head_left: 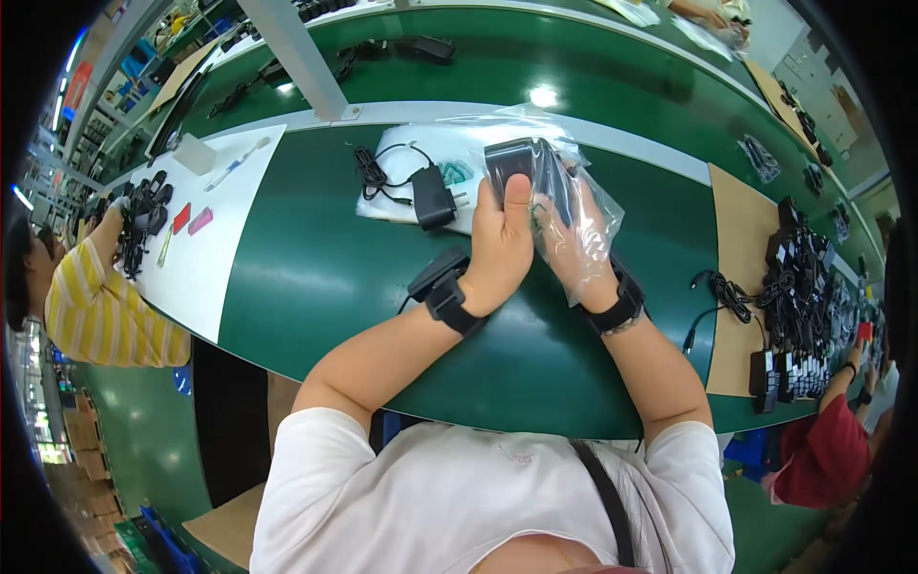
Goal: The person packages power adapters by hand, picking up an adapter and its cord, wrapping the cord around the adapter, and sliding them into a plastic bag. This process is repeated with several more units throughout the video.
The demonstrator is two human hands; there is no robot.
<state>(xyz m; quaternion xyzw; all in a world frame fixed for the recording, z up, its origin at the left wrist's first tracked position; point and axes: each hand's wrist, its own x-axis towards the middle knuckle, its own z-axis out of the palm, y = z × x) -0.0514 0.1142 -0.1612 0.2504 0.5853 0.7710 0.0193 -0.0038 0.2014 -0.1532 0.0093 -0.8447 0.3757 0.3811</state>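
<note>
Over the middle of the green bench I hold a black power adapter [509, 161] with a clear plastic bag [604, 206] around it. My left hand [503, 234] is closed on the adapter's left side, thumb lying up along its front. My right hand [572, 239] grips it from the right, and the film covers much of that hand; whether the hand is inside the bag I cannot tell. Just left of my hands, a second adapter [435, 201] with prongs and a coiled black cord [375, 174] rests on a stack of flat clear bags [371, 205].
Cardboard [736, 335] on the right carries a dense pile of black adapters [798, 287]. On the left, a white sheet [251, 201] bears several adapters, a brush and small red and pink pieces. A metal post [296, 57] rises behind. Co-workers sit at both sides.
</note>
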